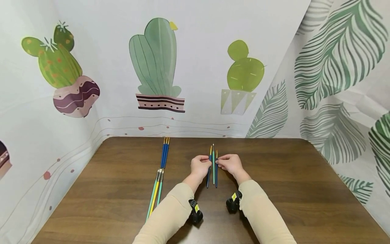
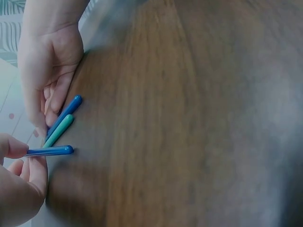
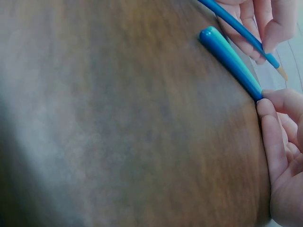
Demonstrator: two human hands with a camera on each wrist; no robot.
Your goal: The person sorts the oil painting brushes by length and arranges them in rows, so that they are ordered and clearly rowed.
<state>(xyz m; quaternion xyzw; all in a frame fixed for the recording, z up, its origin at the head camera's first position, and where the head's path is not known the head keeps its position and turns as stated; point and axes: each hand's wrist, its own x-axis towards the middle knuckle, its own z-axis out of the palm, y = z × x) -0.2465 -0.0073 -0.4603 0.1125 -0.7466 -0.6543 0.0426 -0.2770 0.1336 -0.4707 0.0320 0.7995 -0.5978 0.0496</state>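
Observation:
Three paintbrushes stand side by side at mid-table in the head view, bristles pointing away from me. My left hand (image 1: 200,167) pinches the left blue paintbrush (image 1: 208,179) between thumb and fingers; its handle (image 2: 53,151) sticks out past the fingertips in the left wrist view. A green paintbrush (image 1: 213,173) lies in the middle, between both hands. On the other side, my right hand (image 1: 231,163) pinches the right blue paintbrush (image 1: 216,178) near its upper part. In the right wrist view, that blue handle (image 3: 232,64) overlaps the green one.
Left of the hands, several blue paintbrushes (image 1: 165,152) lie together near the table's back edge. Below them lie green and yellow paintbrushes (image 1: 155,193), partly covered by the left sleeve (image 1: 170,210). A printed wall cloth (image 1: 201,84) hangs behind the brown table (image 1: 274,176).

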